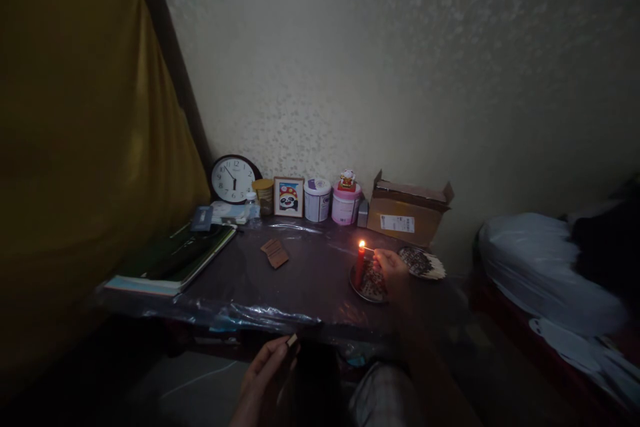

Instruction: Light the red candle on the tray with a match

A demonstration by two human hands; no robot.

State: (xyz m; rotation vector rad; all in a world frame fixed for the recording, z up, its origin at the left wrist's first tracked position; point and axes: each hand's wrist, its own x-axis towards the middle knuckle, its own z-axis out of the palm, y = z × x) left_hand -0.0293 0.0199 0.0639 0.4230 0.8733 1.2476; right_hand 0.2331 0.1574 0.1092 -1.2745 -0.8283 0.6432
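Observation:
A red candle (359,268) stands upright at the left side of a small round dish (367,298), which holds dark and pale bits. My right hand (393,267) pinches a thin matchstick (369,250) and reaches it leftward to the candle's top. A bright flame (362,244) glows where the match tip and the wick meet; I cannot tell which of them burns. Low in front of the table edge, my left hand (267,370) is closed around a small pale-ended matchbox (292,340), mostly hidden by the fingers.
Behind the candle are a cardboard box (407,213), a pink tub (346,205), a white tub (317,201), a panda picture (289,197) and a clock (234,179). Another dish (415,260) holds pale sticks. A brown folded piece (275,253) and a green book (185,250) lie left.

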